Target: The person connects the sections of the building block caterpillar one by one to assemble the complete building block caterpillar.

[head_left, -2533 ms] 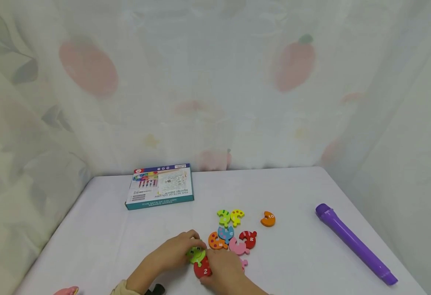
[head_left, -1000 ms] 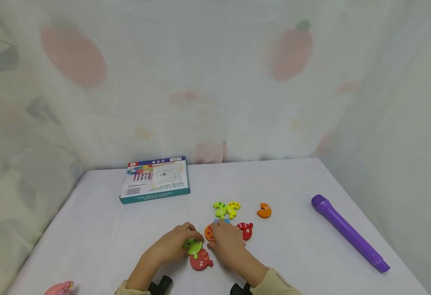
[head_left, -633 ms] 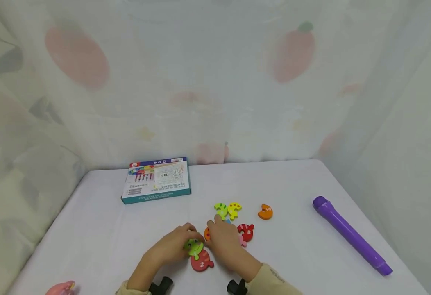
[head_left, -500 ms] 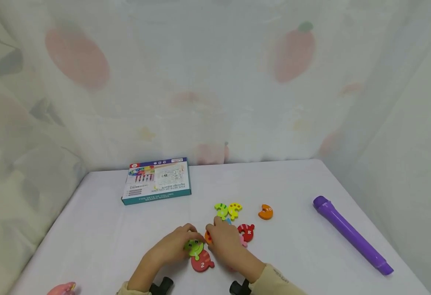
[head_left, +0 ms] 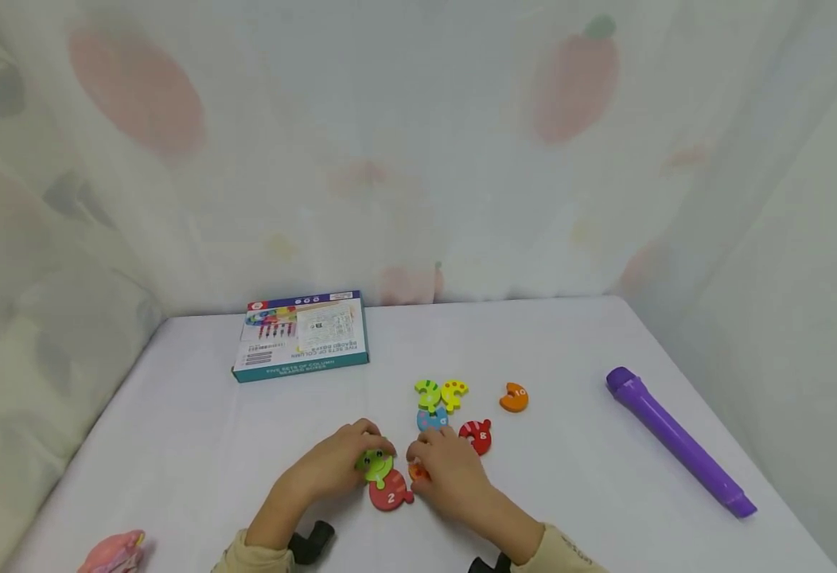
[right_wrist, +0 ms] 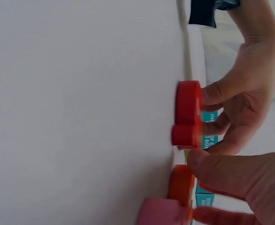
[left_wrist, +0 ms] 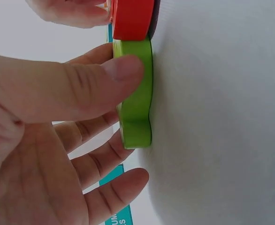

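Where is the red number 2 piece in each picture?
Head: red piece, low, near the middle, just below the green face piece.
Left wrist: red piece, top middle, above the green.
Right wrist: red piece, right of centre, halfway up.
Shared landmark: teal-edged box, in all three.

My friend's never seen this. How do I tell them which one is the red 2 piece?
On the white table, find the person's left hand, which holds a green frog-faced piece. The red 2 piece touches that piece on the side nearer the person. It shows a white 2; the other red piece, farther right, shows an 8.
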`<state>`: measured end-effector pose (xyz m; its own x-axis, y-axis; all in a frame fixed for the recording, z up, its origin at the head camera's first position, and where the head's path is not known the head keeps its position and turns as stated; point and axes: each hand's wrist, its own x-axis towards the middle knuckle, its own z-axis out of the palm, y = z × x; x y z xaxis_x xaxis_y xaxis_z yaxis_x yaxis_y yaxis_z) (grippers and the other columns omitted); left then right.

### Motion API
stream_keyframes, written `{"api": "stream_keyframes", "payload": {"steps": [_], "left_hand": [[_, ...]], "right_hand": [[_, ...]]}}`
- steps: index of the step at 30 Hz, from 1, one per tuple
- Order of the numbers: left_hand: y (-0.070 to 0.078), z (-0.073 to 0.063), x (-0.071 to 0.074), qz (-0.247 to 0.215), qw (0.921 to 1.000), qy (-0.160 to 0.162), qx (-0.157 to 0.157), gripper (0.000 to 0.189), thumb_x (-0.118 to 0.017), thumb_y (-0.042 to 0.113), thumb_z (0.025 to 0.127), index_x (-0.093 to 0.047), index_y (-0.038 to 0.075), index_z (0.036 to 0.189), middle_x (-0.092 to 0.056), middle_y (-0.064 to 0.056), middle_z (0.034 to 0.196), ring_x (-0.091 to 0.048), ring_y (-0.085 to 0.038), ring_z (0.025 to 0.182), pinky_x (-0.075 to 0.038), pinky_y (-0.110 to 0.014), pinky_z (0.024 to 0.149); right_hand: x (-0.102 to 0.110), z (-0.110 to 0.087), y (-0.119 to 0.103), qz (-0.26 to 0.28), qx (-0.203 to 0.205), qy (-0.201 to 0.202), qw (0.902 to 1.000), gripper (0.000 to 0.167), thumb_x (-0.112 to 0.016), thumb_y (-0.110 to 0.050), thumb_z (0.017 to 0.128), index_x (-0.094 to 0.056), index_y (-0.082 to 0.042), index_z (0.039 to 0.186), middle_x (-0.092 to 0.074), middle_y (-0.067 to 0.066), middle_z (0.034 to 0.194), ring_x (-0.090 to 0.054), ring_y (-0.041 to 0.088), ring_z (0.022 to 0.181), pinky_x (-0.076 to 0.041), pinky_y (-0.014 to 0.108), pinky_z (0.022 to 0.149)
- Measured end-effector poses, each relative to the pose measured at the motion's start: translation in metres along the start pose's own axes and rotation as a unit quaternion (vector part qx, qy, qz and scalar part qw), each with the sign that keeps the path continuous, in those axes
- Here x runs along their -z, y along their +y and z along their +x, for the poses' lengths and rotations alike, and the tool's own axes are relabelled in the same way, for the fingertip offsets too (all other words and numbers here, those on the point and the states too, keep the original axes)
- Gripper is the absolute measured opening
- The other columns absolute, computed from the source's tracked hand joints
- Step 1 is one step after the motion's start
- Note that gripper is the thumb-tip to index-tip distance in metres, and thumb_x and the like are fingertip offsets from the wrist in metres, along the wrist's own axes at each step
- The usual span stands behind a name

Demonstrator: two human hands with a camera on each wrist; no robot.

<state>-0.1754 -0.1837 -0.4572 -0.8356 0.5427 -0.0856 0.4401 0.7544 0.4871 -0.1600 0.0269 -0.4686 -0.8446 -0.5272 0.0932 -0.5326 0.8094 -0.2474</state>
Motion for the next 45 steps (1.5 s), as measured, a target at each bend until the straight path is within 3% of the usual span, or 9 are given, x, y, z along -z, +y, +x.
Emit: {"api": "stream_keyframes", "payload": {"steps": [5,11,17,23,27,34,45], "left_hand": [[0.001,0.000,0.003,-0.002,1.0000,0.003,-0.007,0.040,-0.072,0.001,0.073,-0.067,0.023,0.106,-0.051,0.001,0.108,-0.050,-0.019,0.097,-0.047,-0.042,0.086],[0.001,0.000,0.002,-0.012,0.9999,-0.005,-0.005,0.040,-0.071,0.001,0.074,-0.067,0.023,0.107,-0.051,0.002,0.109,-0.049,-0.019,0.098,-0.048,-0.042,0.086],[0.002,-0.001,0.004,-0.014,0.9999,-0.006,0.002,0.039,-0.071,0.002,0.075,-0.067,0.023,0.107,-0.051,0.001,0.109,-0.049,-0.019,0.098,-0.047,-0.042,0.086],[0.002,-0.001,0.004,-0.014,0.9999,-0.007,0.004,0.039,-0.071,0.002,0.075,-0.067,0.023,0.107,-0.051,0.001,0.110,-0.049,-0.020,0.099,-0.047,-0.042,0.087],[0.001,-0.001,0.003,-0.016,0.9999,-0.005,0.003,0.038,-0.072,0.002,0.074,-0.067,0.023,0.106,-0.051,0.001,0.109,-0.049,-0.020,0.099,-0.047,-0.043,0.087],[0.000,-0.001,0.003,-0.010,0.9999,0.004,-0.002,0.039,-0.071,0.001,0.074,-0.067,0.022,0.106,-0.051,0.001,0.108,-0.049,-0.019,0.097,-0.048,-0.041,0.085],[-0.002,0.000,0.000,-0.006,1.0000,0.002,0.001,0.041,-0.069,-0.001,0.074,-0.067,0.023,0.107,-0.051,0.002,0.107,-0.048,-0.018,0.095,-0.048,-0.041,0.085]], "right_hand": [[0.001,-0.001,-0.001,-0.034,-0.043,0.004,0.9985,0.041,-0.076,-0.047,0.070,-0.066,-0.020,0.099,-0.045,-0.002,0.088,-0.039,0.015,0.078,-0.038,0.027,0.059],[0.003,-0.001,-0.005,-0.054,-0.051,-0.032,0.9967,0.030,-0.076,-0.045,0.070,-0.070,-0.025,0.092,-0.051,0.003,0.097,-0.044,0.019,0.083,-0.043,0.035,0.065],[0.006,-0.010,-0.001,-0.032,-0.030,-0.036,0.9984,0.024,-0.075,-0.041,0.073,-0.072,-0.031,0.095,-0.058,0.004,0.116,-0.049,0.024,0.103,-0.046,0.045,0.081],[0.009,-0.023,-0.004,-0.018,0.013,-0.035,0.9991,0.025,-0.073,-0.040,0.075,-0.071,-0.033,0.099,-0.064,-0.003,0.107,-0.054,0.018,0.099,-0.047,0.039,0.080],[0.009,-0.027,-0.011,-0.006,0.014,-0.050,0.9986,0.030,-0.074,-0.039,0.075,-0.070,-0.034,0.104,-0.063,-0.004,0.102,-0.055,0.014,0.092,-0.049,0.036,0.075],[0.008,-0.024,-0.019,0.011,-0.024,-0.060,0.9978,0.059,-0.078,-0.037,0.070,-0.056,-0.019,0.121,-0.059,-0.005,0.102,-0.053,0.012,0.089,-0.050,0.033,0.078],[0.011,-0.017,-0.025,0.026,-0.035,-0.070,0.9966,0.058,-0.082,-0.034,0.066,-0.060,-0.014,0.116,-0.058,-0.003,0.101,-0.054,0.012,0.089,-0.051,0.034,0.080]]}}
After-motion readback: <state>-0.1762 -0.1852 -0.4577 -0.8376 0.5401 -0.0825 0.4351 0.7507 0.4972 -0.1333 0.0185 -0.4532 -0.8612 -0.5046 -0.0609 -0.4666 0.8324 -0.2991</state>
